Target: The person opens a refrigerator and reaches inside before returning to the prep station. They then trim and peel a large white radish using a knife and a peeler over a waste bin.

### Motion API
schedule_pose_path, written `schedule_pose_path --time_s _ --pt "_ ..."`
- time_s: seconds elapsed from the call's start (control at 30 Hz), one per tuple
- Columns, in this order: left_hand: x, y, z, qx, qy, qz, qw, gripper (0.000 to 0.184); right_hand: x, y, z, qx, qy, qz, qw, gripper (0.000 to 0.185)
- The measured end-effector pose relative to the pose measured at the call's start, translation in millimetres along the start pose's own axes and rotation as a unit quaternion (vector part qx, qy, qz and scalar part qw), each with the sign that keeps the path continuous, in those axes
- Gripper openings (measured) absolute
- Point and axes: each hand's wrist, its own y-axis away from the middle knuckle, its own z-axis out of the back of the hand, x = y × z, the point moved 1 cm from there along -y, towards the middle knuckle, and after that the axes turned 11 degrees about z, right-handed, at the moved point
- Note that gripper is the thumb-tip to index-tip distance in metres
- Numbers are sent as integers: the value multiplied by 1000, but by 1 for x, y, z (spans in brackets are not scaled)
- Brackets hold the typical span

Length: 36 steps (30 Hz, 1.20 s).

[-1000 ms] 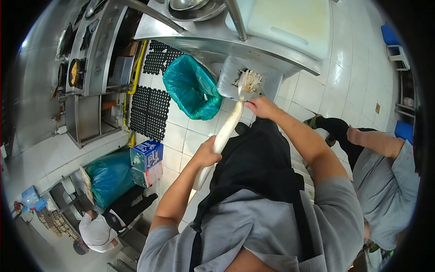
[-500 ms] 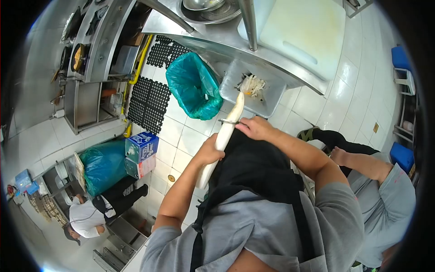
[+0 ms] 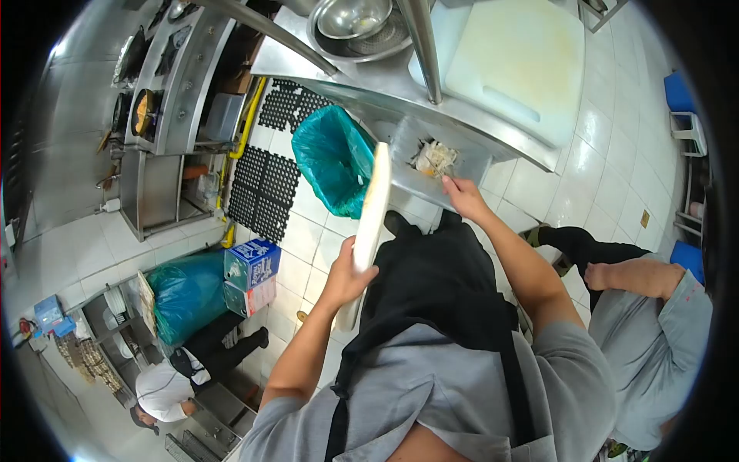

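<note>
My left hand (image 3: 348, 276) is closed around the lower part of a long white peeled root, which looks like a daikon (image 3: 375, 202). The root stands tilted, its narrow tip pointing away from me, past the green bag. My right hand (image 3: 465, 199) is apart from it, at the near edge of a grey plastic tub (image 3: 471, 158). Its fingers are pinched on a peeler (image 3: 446, 179), of which little shows. Pale peelings (image 3: 436, 157) lie heaped inside the tub.
A bin with a green liner (image 3: 327, 154) stands left of the tub. Above is a steel table (image 3: 362, 85) with metal bowls (image 3: 356, 17) and white cutting boards (image 3: 516, 65). One person (image 3: 639, 331) is close on my right; another (image 3: 173, 385) works at lower left.
My right hand has moved the peeler off the root, forward and right to the tub. The root has swung slightly left and more upright in my left hand.
</note>
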Motion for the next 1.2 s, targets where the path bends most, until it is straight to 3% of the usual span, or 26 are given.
schedule_pose_path --time_s 0.03,0.07,0.1,0.17,0.2,0.23,0.3,0.37,0.43,0.5,0.6,0.7,0.77,0.9,1.03,1.1,1.2 --pt "-4 11 9 -16 64 -57 996 79 12 2 6 4 -38 -62 997 51" --pt "-2 17 27 80 149 1 986 81 27 3 16 0 -40 -56 998 51" --pt "-1 9 38 103 171 -33 979 76 41 5 24 13 -66 -108 992 51" --pt "-14 -21 40 341 387 30 856 72 45 17 21 43 -89 -164 982 50" --pt "-35 -30 31 314 443 27 840 67 45 13 20 41 -56 -92 993 49" --pt "-33 -48 28 269 385 68 880 62 45 12 19 37 -24 -23 999 47" --pt "-41 -69 14 187 252 103 944 56 70 16 23 36 -16 -1 999 44" --pt "-47 -77 11 205 224 118 946 53 115 22 23 38 15 169 985 42" --pt "-38 -86 0 274 217 73 934 62 127 29 8 149 109 240 953 30" --pt "-54 -82 0 284 236 83 926 57 147 41 -2 205 155 253 933 28" --pt "-62 -78 0 299 314 116 893 41 158 47 -1 200 165 251 933 31" --pt "-59 -74 2 329 249 143 900 45 149 40 3 195 178 254 930 33" --pt "-65 -59 4 302 220 131 918 48 123 18 6 125 145 238 952 36" --pt "-55 -51 8 305 192 149 921 49 62 -18 2 136 145 176 964 38" --pt "-28 -65 2 273 191 193 923 52 31 -28 -27 173 229 124 950 41" --pt "-39 -58 4 325 204 197 902 53 -33 -38 -35 37 185 108 976 44" --pt "-47 -48 -1 331 199 183 904 54 -63 -21 2 60 159 38 985 44"
